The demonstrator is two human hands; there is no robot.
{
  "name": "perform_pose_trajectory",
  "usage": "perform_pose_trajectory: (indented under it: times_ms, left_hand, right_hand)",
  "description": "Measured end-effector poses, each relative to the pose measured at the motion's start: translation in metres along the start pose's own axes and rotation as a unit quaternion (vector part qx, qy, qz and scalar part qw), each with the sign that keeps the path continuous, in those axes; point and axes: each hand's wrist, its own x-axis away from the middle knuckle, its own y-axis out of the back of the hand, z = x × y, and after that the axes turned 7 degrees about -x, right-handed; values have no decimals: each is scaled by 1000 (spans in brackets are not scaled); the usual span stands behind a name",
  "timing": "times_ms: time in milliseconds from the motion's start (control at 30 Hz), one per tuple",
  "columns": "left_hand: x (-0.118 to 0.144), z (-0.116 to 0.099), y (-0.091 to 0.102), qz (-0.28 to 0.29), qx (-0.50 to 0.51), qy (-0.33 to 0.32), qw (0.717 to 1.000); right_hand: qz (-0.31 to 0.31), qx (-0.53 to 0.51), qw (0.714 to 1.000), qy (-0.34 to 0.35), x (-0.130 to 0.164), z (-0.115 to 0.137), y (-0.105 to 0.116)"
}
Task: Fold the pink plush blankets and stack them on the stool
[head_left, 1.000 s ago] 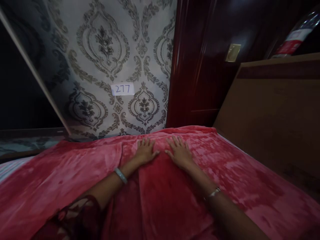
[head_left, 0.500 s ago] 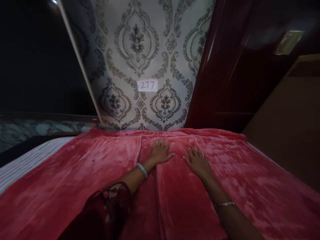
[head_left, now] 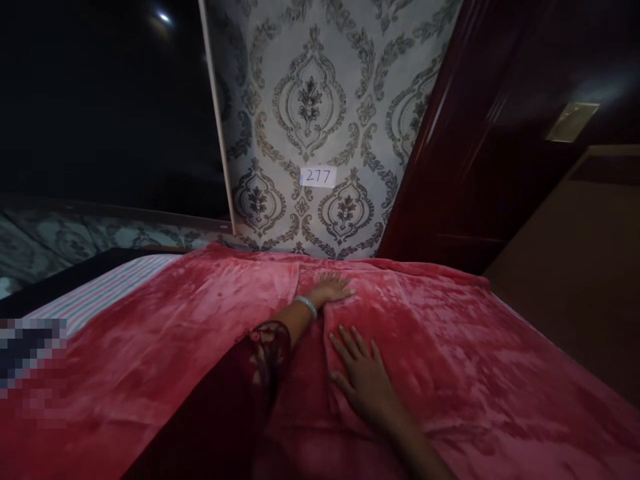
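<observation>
A plush red blanket (head_left: 175,333) lies spread before me, with folded flaps that leave a darker strip down the middle. Toward its far edge, my left hand (head_left: 331,289) rests flat on it, fingers spread, near the top of that strip. A pale bangle circles the left wrist. Closer to me, my right hand (head_left: 364,377) is laid palm down on the right-hand flap with its fingers apart. Neither hand grips anything.
Striped cloth (head_left: 117,283) shows under the blanket at the left. Behind stands a patterned wall (head_left: 310,100) bearing a paper label (head_left: 319,176) marked 277. A dark panel (head_left: 100,113) is at the left, a glossy red-brown door or cabinet (head_left: 450,167) at the right.
My right hand has slid back toward me and left over the blanket. My left hand has moved slightly farther away. The view has shifted left.
</observation>
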Motion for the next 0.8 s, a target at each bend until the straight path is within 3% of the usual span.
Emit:
perform_pose_trajectory:
  times_ms: [100, 233, 367, 467, 567, 633, 800]
  left_hand:
    - [14, 14, 17, -19, 18, -25, 999]
    - [67, 62, 35, -48, 10, -24, 999]
    - [135, 121, 39, -54, -22, 54, 997]
    - [170, 147, 31, -45, -51, 118, 991]
    - [180, 151, 19, -47, -73, 151, 985]
    - [177, 148, 12, -50, -82, 156, 983]
    - [152, 136, 12, -41, -79, 96, 991]
  right_hand:
    - [-17, -5, 1000, 2, -1, -3, 3]
    - [-27, -6, 1000, 4, -2, -5, 5]
    - [-10, -8, 1000, -8, -2, -3, 6]
    - [-26, -17, 999, -22, -2, 10, 7]
    - [-55, -72, 996, 15, 1, 40, 9]
    - [-37, -148, 987, 56, 3, 65, 9]
    - [8, -275, 960, 53, 1, 115, 1]
